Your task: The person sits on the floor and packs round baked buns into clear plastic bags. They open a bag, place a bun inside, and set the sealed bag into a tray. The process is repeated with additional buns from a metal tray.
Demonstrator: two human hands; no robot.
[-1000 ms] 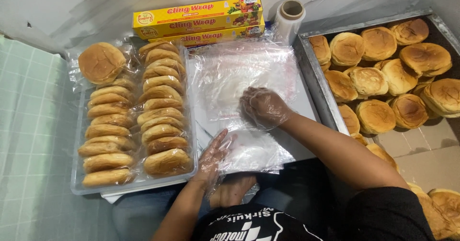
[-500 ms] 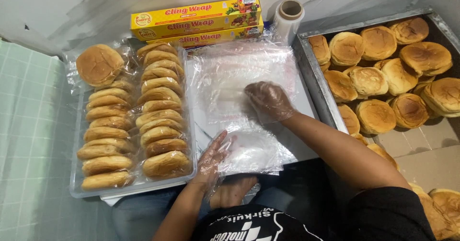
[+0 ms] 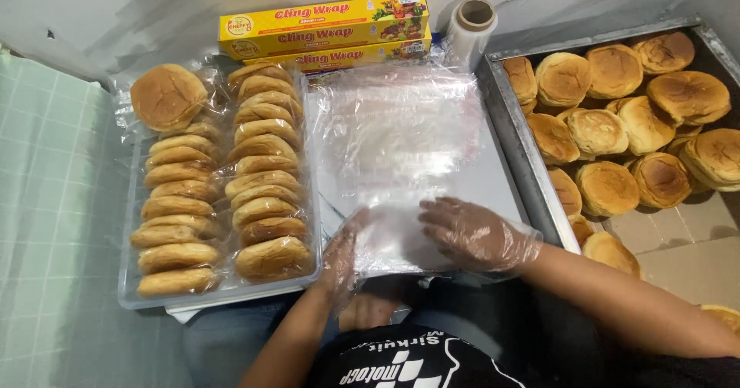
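A sheet of clear plastic film (image 3: pixel 401 126) lies spread on a flat grey board (image 3: pixel 501 180) in front of me. Both my hands wear thin clear gloves. My left hand (image 3: pixel 343 258) is at the film's near left corner, with its fingers closed on the edge. My right hand (image 3: pixel 472 234) lies flat on the film's near edge, fingers apart and pointing left. The two hands are close together.
A clear tray (image 3: pixel 223 294) at the left holds two rows of wrapped buns (image 3: pixel 266 164). A metal tray (image 3: pixel 512 126) at the right holds several unwrapped round buns (image 3: pixel 609 126). Two yellow film boxes (image 3: pixel 324 26) and a film roll (image 3: pixel 472 26) stand at the back.
My right hand has slid from the middle of the film back to its near edge. My left hand has moved right along that edge, towards the right hand.
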